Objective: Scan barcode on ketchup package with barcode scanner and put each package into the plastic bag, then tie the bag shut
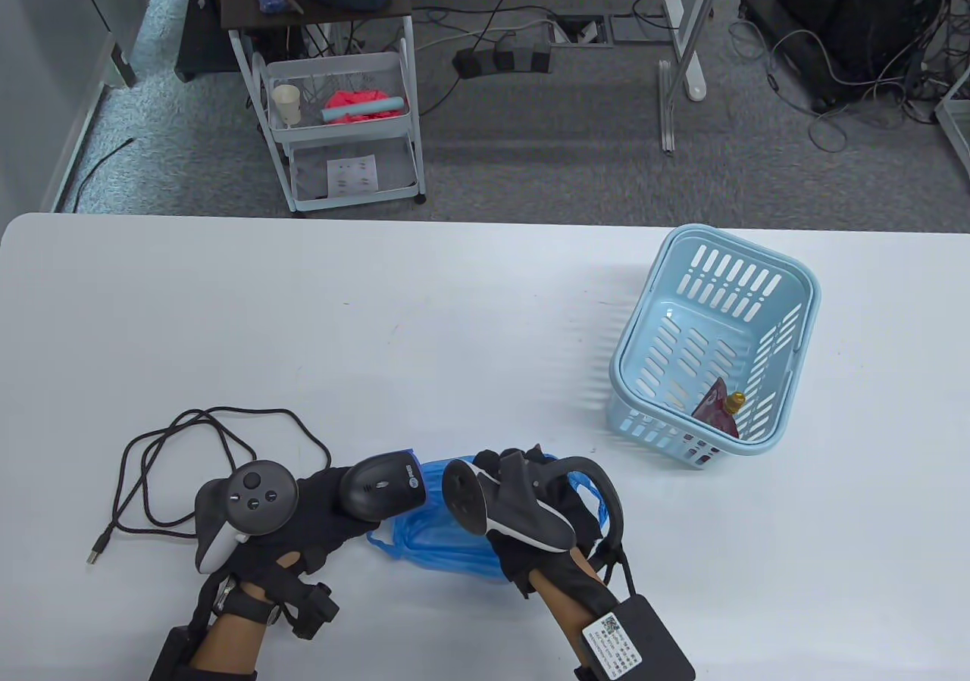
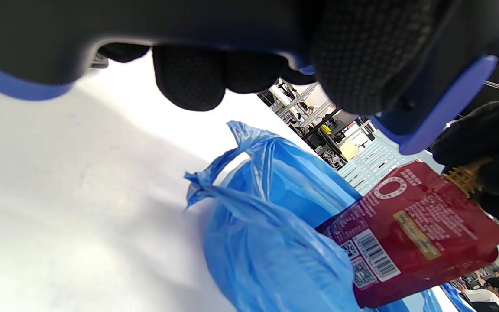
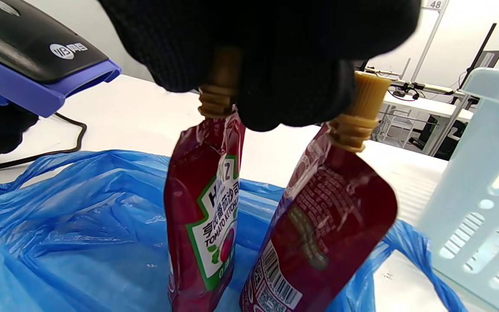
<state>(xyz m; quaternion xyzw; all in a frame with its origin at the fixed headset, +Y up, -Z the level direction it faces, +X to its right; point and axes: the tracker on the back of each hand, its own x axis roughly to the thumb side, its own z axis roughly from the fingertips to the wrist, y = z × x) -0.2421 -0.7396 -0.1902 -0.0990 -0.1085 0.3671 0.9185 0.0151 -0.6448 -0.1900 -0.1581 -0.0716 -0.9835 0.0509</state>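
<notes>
My left hand (image 1: 318, 503) grips the black barcode scanner (image 1: 381, 485), whose blue-edged nose (image 2: 440, 112) points toward my right hand. My right hand (image 1: 523, 476) pinches two red ketchup packages by their tan spouts, just above the crumpled blue plastic bag (image 1: 432, 533). One package (image 3: 204, 216) shows its front label. The other package (image 3: 332, 234) shows its barcode side and also faces the scanner (image 2: 414, 234). The bag (image 3: 80, 216) lies open under both pouches. A third ketchup package (image 1: 716, 406) lies in the light blue basket (image 1: 796, 310).
The scanner's black cable (image 1: 189, 454) loops on the table to the left, ending in a USB plug (image 1: 95, 556). The basket stands at the right, close to my right hand (image 3: 483, 173). Beyond the table's far edge is a white cart (image 1: 341, 128).
</notes>
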